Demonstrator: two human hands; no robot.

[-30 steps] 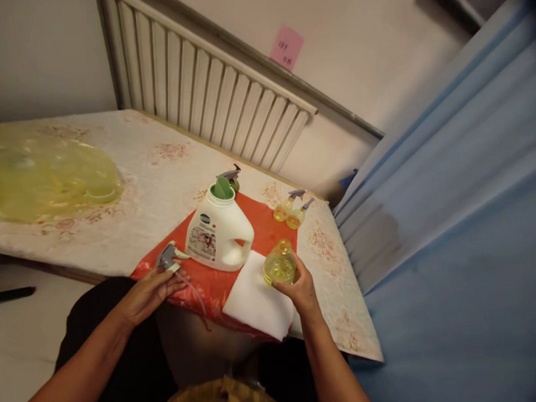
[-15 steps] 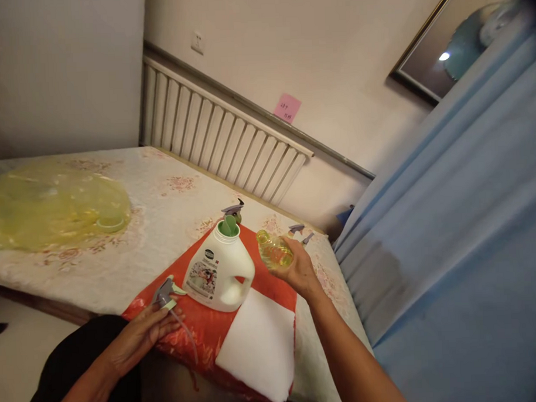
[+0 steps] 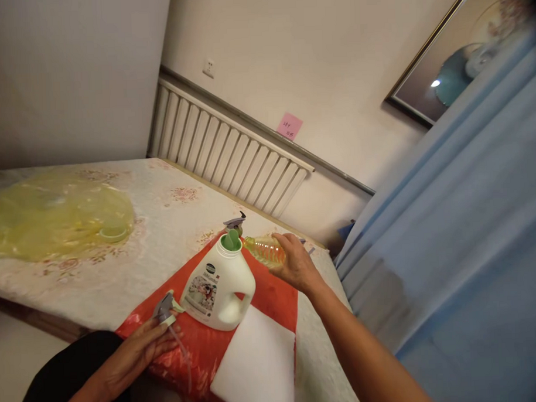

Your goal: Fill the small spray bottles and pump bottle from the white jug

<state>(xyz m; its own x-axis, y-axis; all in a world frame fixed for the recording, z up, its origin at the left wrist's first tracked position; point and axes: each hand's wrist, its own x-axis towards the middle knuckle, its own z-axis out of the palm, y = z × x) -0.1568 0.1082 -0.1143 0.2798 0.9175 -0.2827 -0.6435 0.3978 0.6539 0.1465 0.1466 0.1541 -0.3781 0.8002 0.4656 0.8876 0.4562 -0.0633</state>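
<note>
My right hand (image 3: 295,263) is closed around a clear bottle of yellow liquid (image 3: 264,251), tipped on its side with its mouth pointing left. That mouth is close to the neck of a white jug (image 3: 227,284), which stands upright and has a green spout in its opening. Whether bottle and jug touch, I cannot tell. In my left hand (image 3: 143,349) is a grey and pale green spray nozzle (image 3: 165,311), its thin clear tube hanging down over the red plastic sheet (image 3: 273,289). A white pad (image 3: 258,359) lies in front of the jug.
A spray bottle (image 3: 236,224) with a grey head stands behind the jug, and others are mostly hidden behind my right hand. To the left, a yellow plastic bag (image 3: 61,217) lies on the flowered cover (image 3: 184,195). A radiator (image 3: 231,149) lines the wall; a blue curtain (image 3: 462,217) hangs right.
My right hand has raised the bottle off the white pad, tilted it sideways and brought its mouth left to the jug's neck. My left hand keeps the nozzle. The view has tipped upward.
</note>
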